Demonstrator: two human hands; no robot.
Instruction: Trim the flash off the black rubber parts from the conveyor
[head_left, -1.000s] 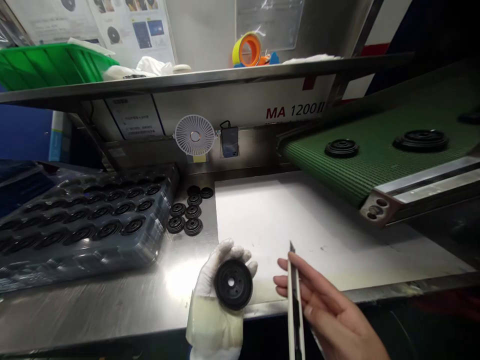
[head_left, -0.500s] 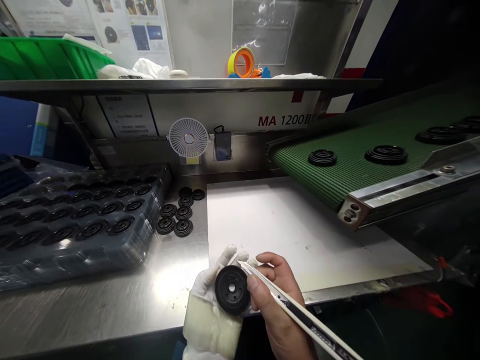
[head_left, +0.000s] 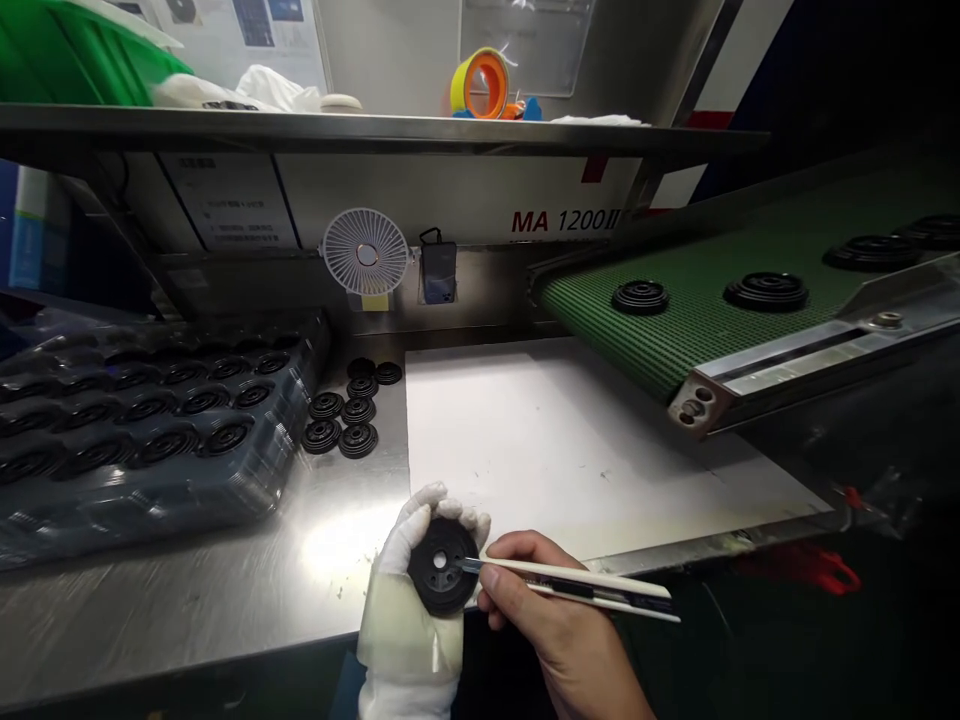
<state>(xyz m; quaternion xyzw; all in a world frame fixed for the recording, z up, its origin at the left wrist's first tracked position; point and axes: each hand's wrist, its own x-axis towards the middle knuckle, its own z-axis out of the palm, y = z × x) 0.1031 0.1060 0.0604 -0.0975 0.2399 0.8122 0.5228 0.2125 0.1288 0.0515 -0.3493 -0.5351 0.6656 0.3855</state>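
In the head view, the only one I have, I find the black disc (head_left: pixel 431 590) lying in my gloved left hand (head_left: pixel 396 560), just over the near edge of the bench (head_left: pixel 300 620). That hand is cupped under and around it, gripping it with the holed face turned up to me. My bare right hand (head_left: pixel 559 640) is closed on a pale knife (head_left: pixel 600 576), thumb on top, the handle slanting away to the right. Its blade (head_left: pixel 471 566) lies over the disc's right half, pointing at the central hole; whether it touches the surface or sits just above, I cannot tell.

To work well here, I judge that the left hand should keep the disc firm and flat, so it cannot turn under the blade. I would use small, light strokes at a shallow angle, so the edge does not gouge the black face. The white fingertips (head_left: pixel 471 520) beyond the rim are near the blade, so I would steer strokes clear of them, since a slip could go through the glove. Bringing the disc over the white sheet (head_left: pixel 510 420) would give me better contrast and somewhere for shavings to fall
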